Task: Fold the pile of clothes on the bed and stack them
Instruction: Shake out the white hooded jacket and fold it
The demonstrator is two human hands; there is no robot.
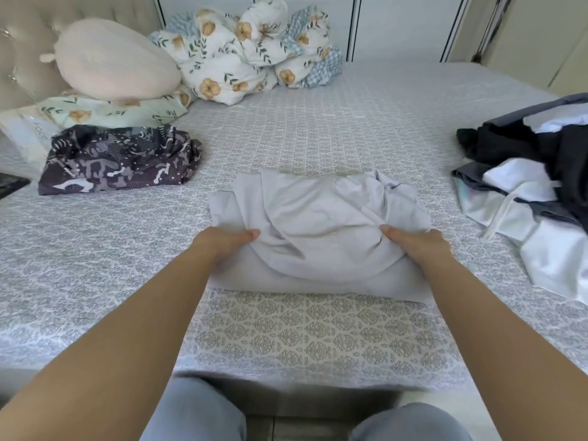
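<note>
Your left hand (222, 241) and right hand (416, 241) each pinch an edge of the pale grey garment (318, 233), lying mid-bed (318, 329) near you. Unfolded clothes pile (534, 186) sits right; a dark patterned garment (117, 157) lies left.

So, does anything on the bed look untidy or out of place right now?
Yes. The pale grey garment held by the left hand and right hand is bunched and creased at its far right corner. The dark patterned garment looks roughly folded, its edges uneven.
</note>
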